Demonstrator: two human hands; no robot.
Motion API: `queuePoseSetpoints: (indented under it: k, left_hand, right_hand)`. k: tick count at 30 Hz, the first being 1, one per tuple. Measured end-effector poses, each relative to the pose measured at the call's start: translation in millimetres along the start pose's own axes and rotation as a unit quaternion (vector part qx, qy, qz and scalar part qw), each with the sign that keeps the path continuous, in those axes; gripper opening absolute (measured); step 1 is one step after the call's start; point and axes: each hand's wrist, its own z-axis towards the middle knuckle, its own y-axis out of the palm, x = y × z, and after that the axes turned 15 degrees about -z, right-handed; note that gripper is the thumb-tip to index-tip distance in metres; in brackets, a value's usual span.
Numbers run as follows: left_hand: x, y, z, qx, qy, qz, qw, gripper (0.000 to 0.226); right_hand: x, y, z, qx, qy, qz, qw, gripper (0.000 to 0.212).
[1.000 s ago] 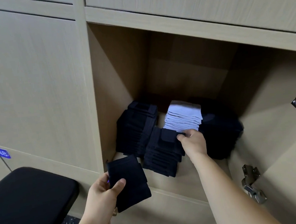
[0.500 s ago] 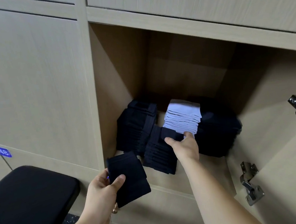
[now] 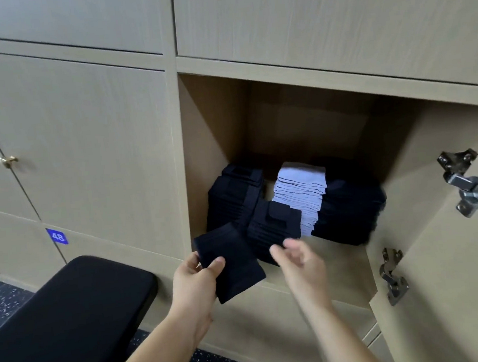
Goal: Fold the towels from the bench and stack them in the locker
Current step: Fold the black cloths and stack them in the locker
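Note:
My left hand (image 3: 194, 281) grips a folded dark navy towel (image 3: 234, 266) in front of the open locker (image 3: 216, 142), thumb on top of the cloth. My right hand (image 3: 301, 259) hovers just right of that towel, blurred, fingers loosely curled and holding nothing. Inside the locker sit stacks of folded towels: a front dark stack (image 3: 274, 227), a dark stack (image 3: 236, 198) at the left, a white stack (image 3: 303, 192) in the middle and a dark pile (image 3: 351, 211) at the right.
The black padded bench (image 3: 67, 320) lies at the lower left. The open locker door (image 3: 456, 262) with metal hinges (image 3: 470, 184) stands at the right. Closed locker doors, a brass knob (image 3: 6, 160) and a label 48 (image 3: 57, 236) fill the left.
My right hand has let go of the front dark stack and pulled back out of the locker toward the held towel. The view has tilted and moved back.

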Motion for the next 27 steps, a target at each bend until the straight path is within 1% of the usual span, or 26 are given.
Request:
queuePoseSetpoints:
  k: [2, 3, 4, 6, 8, 10, 11, 12, 14, 16, 17, 21, 22, 24, 27]
  left_hand:
    - [-2.4, 9.3, -10.1, 0.012, -0.020, -0.063, 0.998, 0.021]
    - [-4.2, 14.2, -15.7, 0.018, -0.037, -0.090, 0.995, 0.020]
    - [-6.4, 18.2, -20.7, 0.023, -0.053, -0.112, 0.992, 0.018]
    - [-11.2, 24.0, -30.4, 0.033, -0.074, -0.119, 0.990, 0.012]
    - [-12.6, 25.9, -37.6, 0.037, -0.056, -0.062, 0.996, 0.012]
    - [-10.7, 22.1, -40.6, 0.031, 0.001, 0.039, 0.999, 0.014]
    - [-8.8, 19.7, -41.2, 0.021, 0.035, 0.098, 0.994, 0.016]
    - [-7.2, 17.1, -40.7, 0.006, 0.064, 0.158, 0.985, 0.019]
    - [-4.9, 15.9, -39.2, -0.033, 0.094, 0.267, 0.958, 0.027]
    - [-5.7, 17.6, -35.5, -0.060, 0.105, 0.329, 0.936, 0.028]
    - [-7.0, 18.5, -32.2, -0.070, 0.113, 0.347, 0.929, 0.026]
    - [-11.8, 25.1, -13.6, -0.114, 0.149, 0.387, 0.903, 0.025]
    - [-11.6, 27.9, -8.0, -0.124, 0.157, 0.390, 0.899, 0.025]
    - [-9.3, 35.5, 5.8, -0.133, 0.171, 0.394, 0.893, 0.029]
    - [-3.5, 44.4, 29.0, -0.145, 0.175, 0.397, 0.889, 0.038]
  right_hand:
    - [3.5, 6.1, -28.6, -0.076, 0.026, 0.082, 0.993, 0.018]
    - [3.5, 8.5, -40.3, -0.098, 0.042, 0.116, 0.988, 0.015]
    - [5.2, 10.5, -47.8, -0.103, 0.052, 0.137, 0.984, 0.019]
    - [7.4, 10.3, -57.1, -0.083, 0.068, 0.166, 0.980, 0.025]
    - [5.8, 0.9, -60.9, -0.058, 0.071, 0.177, 0.980, 0.028]
    - [7.7, -11.7, -60.3, -0.046, 0.066, 0.160, 0.984, 0.029]
    - [9.7, -17.2, -58.5, -0.040, 0.058, 0.151, 0.986, 0.028]
    - [12.1, -21.0, -55.6, -0.035, 0.049, 0.142, 0.988, 0.026]
    - [16.3, -25.9, -51.1, -0.027, 0.039, 0.113, 0.992, 0.022]
    - [22.1, -26.0, -45.3, -0.034, 0.044, 0.096, 0.994, 0.016]
    - [23.5, -26.1, -42.6, -0.038, 0.047, 0.095, 0.994, 0.011]
    - [20.9, -30.7, -22.8, -0.026, 0.047, 0.106, 0.993, 0.018]
    - [19.5, -31.6, -13.9, -0.023, 0.049, 0.109, 0.993, 0.017]
    - [16.9, -33.3, 8.2, -0.017, 0.042, 0.106, 0.993, 0.007]
    - [9.3, -37.5, 43.3, -0.011, 0.037, 0.114, 0.993, 0.030]
